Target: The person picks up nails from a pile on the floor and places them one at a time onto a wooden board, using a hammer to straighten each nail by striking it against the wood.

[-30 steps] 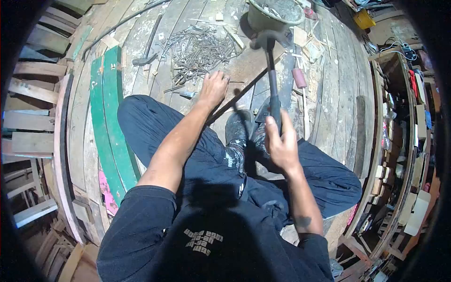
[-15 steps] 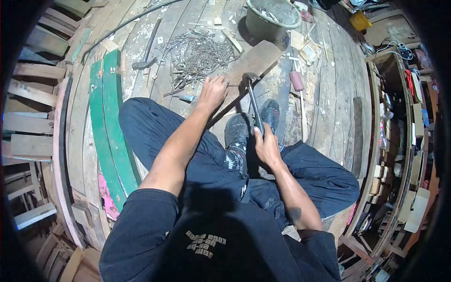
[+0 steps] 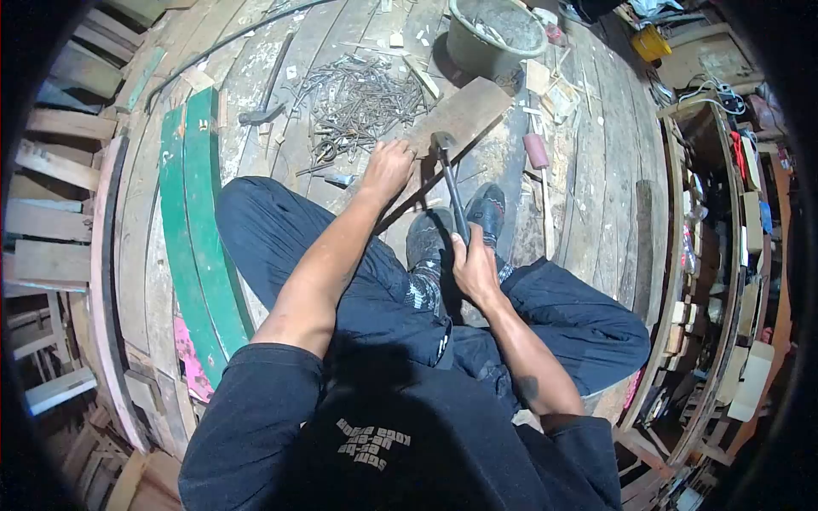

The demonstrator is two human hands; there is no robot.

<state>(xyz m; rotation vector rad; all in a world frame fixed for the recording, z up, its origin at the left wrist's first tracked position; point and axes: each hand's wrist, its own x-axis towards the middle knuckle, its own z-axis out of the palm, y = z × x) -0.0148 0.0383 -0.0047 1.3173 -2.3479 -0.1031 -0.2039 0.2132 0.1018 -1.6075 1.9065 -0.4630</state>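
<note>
My right hand [image 3: 477, 271] is wrapped around the handle of a hammer [image 3: 455, 194]. The hammer's head lies over a wooden plank [image 3: 467, 111], close to my left fingers. My left hand [image 3: 388, 169] is closed at the plank's near end, its fingertips pinching a thin nail that is mostly hidden. Just beyond that hand spreads a pile of loose nails [image 3: 362, 100], many of them bent. A pair of pliers or scissors [image 3: 324, 153] lies at the near edge of the pile.
Left of the nails rests a second hammer [image 3: 262, 115]. A bucket [image 3: 496, 51] stands behind the plank, and a mallet with a reddish head [image 3: 536, 152] lies to the right. Green boards [image 3: 200, 213] lie beside my left knee. Shelves [image 3: 707, 255] line the right side.
The hammer's head has shifted slightly to the left, and my right hand has come a little left with it. My left hand stays nearly in place.
</note>
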